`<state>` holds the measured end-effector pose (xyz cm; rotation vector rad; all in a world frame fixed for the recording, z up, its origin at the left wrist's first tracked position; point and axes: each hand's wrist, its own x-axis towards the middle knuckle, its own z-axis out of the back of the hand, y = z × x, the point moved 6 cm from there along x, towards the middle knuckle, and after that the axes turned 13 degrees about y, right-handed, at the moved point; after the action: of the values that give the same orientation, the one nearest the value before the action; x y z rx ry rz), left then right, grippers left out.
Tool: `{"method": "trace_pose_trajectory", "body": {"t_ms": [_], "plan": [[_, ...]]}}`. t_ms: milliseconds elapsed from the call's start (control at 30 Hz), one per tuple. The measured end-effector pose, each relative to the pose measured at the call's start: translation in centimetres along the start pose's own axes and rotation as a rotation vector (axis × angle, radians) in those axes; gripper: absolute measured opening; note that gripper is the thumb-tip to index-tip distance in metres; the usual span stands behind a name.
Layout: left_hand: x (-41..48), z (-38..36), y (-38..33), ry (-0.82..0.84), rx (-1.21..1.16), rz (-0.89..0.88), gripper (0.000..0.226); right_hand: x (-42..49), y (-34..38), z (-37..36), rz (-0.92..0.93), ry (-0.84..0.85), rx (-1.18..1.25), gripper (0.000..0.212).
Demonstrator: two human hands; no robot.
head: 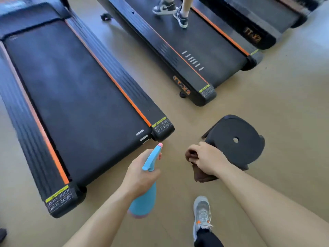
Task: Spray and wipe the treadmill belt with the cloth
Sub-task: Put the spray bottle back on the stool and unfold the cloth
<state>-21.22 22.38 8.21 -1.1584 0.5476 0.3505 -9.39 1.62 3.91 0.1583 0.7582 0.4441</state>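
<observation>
Belt [74, 97]: black treadmill belt filling the left half of the scene, running from near to far between orange-striped side rails [114, 81], with short white marks at its near right corner.
Spray bottle [144, 200]: blue with a pink nozzle tip and pinkish base, held off the floor just near of the belt's right corner, nozzle aimed toward that corner.
Left hand [140, 175]: fingers curled round the bottle's neck below the trigger head, gripping it firmly.
Cloth [203, 177]: brown, bunched up, held right of the bottle and apart from the belt.
Right hand [204, 159]: closed in a fist round the cloth, knuckles up, with folds showing at both ends of the fist.
Stool [236, 139]: black, with a hole in its seat, standing on the floor just beyond the right hand.
Second treadmill [195, 50]: far right, with another person's black-and-white sneakers [164, 8] on it.
Grey shoe [202, 213]: the wearer's foot, near, under the right forearm.
Floor [267, 104]: tan and smooth.
</observation>
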Motion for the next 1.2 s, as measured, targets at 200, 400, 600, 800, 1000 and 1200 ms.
{"method": "trace_pose_trajectory", "body": {"t_ms": [200,400,600,800,1000,1200], "plan": [[-0.2,-6.0,-7.1,0.169,0.113,-0.038,0.038,-8.5,-6.2,2.7,-0.14,-0.066,0.123,0.017],[3.8,-13.9,-11.8,0.26,0.148,-0.061,0.04,-12.2,-15.5,1.6,-0.267,-0.014,0.268,0.018],[11.4,-19.8,-15.1,0.221,0.189,-0.059,0.019,-13.1,-22.8,0.9,-0.326,-0.059,0.424,0.009],[21.4,-24.1,-16.7,0.202,0.271,-0.148,0.012,-10.8,-28.2,-1.4,-0.383,-0.064,0.525,0.015],[28.5,-25.9,-18.6,0.169,0.395,-0.264,0.042,-7.8,-31.3,-2.8,-0.46,-0.114,0.671,0.013],[32.3,-26.9,-18.1,0.222,0.429,-0.331,0.041,-5.8,-32.1,-3.5,-0.538,-0.185,0.765,0.02]]}}
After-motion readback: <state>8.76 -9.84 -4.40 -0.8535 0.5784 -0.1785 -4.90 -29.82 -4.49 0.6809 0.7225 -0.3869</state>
